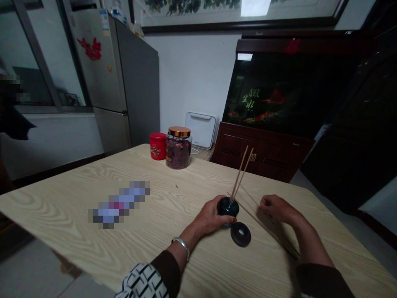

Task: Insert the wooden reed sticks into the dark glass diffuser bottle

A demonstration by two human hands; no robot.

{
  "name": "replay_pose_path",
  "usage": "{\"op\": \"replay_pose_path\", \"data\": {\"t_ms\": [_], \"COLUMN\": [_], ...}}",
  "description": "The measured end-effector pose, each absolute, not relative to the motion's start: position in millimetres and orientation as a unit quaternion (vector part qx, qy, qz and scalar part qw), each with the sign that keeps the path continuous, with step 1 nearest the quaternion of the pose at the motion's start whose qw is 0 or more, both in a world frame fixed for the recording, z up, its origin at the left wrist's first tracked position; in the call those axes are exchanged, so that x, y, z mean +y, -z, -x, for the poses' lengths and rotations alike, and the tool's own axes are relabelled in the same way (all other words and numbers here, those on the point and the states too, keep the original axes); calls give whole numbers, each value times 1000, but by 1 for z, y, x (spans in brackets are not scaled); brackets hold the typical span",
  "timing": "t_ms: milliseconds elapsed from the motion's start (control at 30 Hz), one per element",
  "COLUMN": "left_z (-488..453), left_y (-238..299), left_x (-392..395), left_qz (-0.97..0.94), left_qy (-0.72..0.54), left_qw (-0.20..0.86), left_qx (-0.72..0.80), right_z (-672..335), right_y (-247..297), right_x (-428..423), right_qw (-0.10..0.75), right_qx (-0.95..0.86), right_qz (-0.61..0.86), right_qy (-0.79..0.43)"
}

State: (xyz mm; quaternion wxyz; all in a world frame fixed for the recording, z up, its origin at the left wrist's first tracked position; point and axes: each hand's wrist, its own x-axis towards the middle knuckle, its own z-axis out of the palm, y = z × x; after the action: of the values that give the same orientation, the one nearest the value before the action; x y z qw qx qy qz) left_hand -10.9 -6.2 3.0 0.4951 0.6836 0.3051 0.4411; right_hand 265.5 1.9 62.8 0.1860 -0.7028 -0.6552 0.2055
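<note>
- Head view: a small dark pot (228, 209) sits right of the frame's centre, over the wood-grained counter (198, 184); whether its base touches the surface cannot be told.
- Upright sticks (239, 174): two, slender and brown, rising at a slant from the pot's mouth.
- Left hand (212, 217): grip wrapped around the pot's side, thumb toward the bottom of the frame.
- Right hand (277, 209): grip pressed together at the fingertips, apparently pinching a thin stick (250, 195) that points toward the pot; shadow makes the exact contact hard to read.
- Loose stick (259, 222): lies diagonally between the hands, running toward the lower right.
- Dark disc (240, 234): pale-centred, just below the pot in the frame.
- Hazards: a sideways push on the tall sticks could tip the pot if the left grip slackened; a stick driven in off-axis could bend or snap, or knock its neighbours; a sweeping right sleeve (322, 281) could roll the loose stick; the pot, drawn toward the lower edge, could strike the disc.
</note>
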Motion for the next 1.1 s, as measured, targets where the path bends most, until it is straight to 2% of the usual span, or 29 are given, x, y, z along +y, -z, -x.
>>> {"op": "replay_pose_path", "data": {"t_ms": [100, 167, 200, 300, 600, 733, 800, 967, 1100], "left_z": [10, 10, 9, 10, 11, 13, 13, 12, 12], "left_y": [-1, 0, 0, -1, -7, -11, -11, -8, -7], "left_x": [-6, -6, -6, -6, -9, -11, -11, -10, -9], "left_qz": [-681, -676, -674, -675, -677, -683, -688, -693, -689], "left_qy": [-442, -445, -447, -448, -445, -441, -441, -444, -443], "left_qw": [501, 507, 509, 508, 503, 493, 484, 477, 483], "left_qx": [301, 297, 294, 292, 301, 308, 312, 308, 310], "right_z": [-265, -254, -246, -216, -181, -178, -176, -184, -208], "right_y": [-99, -123, -133, -147, -129, -124, -121, -117, -105], "right_x": [-11, -22, -27, -36, -23, -22, -22, -24, -16], "right_qw": [402, 568, 625, 685, 653, 606, 559, 360, 293], "right_qx": [-602, -542, -517, -498, -539, -562, -582, -671, -683], "right_qz": [651, 569, 524, 440, 451, 471, 486, 519, 567], "right_qy": [-228, -245, -260, -298, -281, -308, -335, -389, -356]}}
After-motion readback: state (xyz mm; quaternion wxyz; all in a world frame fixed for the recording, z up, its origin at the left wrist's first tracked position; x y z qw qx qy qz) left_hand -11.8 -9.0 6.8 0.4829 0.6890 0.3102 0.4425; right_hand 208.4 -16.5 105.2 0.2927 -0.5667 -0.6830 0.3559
